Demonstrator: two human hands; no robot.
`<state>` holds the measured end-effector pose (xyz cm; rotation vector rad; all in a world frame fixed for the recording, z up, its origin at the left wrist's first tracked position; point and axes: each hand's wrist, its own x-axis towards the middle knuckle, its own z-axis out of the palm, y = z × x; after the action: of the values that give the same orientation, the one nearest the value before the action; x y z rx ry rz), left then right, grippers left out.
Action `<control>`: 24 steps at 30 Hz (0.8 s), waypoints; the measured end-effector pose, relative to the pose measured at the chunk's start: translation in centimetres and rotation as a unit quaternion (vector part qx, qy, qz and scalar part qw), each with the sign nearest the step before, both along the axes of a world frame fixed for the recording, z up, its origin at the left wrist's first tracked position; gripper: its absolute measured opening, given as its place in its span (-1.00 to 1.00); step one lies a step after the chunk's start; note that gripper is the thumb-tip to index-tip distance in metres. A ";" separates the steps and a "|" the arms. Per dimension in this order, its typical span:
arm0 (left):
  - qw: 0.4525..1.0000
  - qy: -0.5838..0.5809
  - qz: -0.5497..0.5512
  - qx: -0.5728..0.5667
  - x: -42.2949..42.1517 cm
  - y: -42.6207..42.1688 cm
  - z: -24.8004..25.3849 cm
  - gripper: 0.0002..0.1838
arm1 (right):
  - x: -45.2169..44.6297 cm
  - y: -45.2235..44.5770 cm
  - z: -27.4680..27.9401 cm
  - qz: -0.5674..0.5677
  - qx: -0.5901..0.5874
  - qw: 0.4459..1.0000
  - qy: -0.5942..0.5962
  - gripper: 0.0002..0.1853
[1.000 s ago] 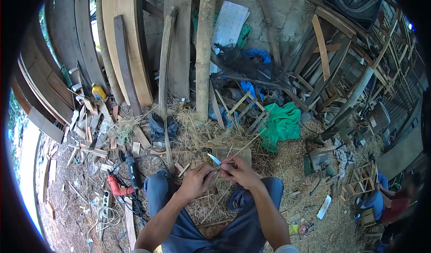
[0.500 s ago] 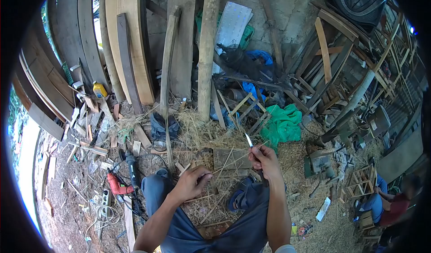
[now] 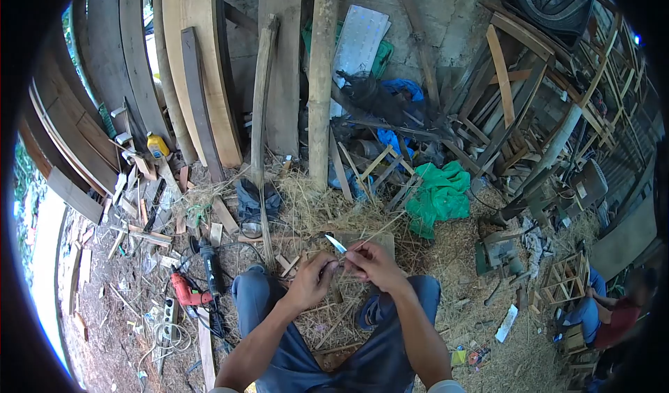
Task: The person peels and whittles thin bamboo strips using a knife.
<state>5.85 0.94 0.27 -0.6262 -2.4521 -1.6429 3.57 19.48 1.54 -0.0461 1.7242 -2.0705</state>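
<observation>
Between my knees, my right hand [image 3: 373, 265] is closed around a knife [image 3: 336, 243], its bright blade pointing up and left. A thin strip [image 3: 380, 231] slants up and right from beside the same hand. My left hand [image 3: 313, 279] is closed just to the left, its fingers curled near the blade's lower side. The two hands are close together. Whatever the left fingers pinch is too small to make out, and the knife's handle is hidden in the right hand.
A red drill [image 3: 188, 289], a dark grinder [image 3: 210, 266] and a power strip [image 3: 168, 318] lie at the left. Green plastic [image 3: 439, 199] lies ahead right. Upright boards and a bamboo post [image 3: 320, 93] stand in front. Another person [image 3: 613, 316] sits at the far right.
Half a second ago the knife was raised at the right, apart from my left hand. My right hand has come back left and down beside the left hand, whose fingers have curled in.
</observation>
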 end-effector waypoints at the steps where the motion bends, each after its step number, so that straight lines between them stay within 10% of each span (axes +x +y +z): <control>1: 1.000 0.019 -0.013 0.006 0.0 0.0 -0.1 -0.95 | -0.2 0.4 0.2 -0.001 -0.001 1.000 -0.001 -0.86; 15: 1.000 -0.003 -0.004 0.026 0.4 -2.8 0.4 -0.97 | -2.2 8.5 0.7 -0.249 -0.075 0.965 0.036 -0.81; 24: 0.989 -0.097 0.036 0.103 -0.6 -2.4 -1.1 -0.82 | -0.5 2.9 -0.1 -0.137 -0.047 0.986 0.080 -0.83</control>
<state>5.25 -1.44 -0.87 -0.3605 -2.3517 -1.9772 3.09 22.35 1.42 -0.0032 1.8104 -2.4062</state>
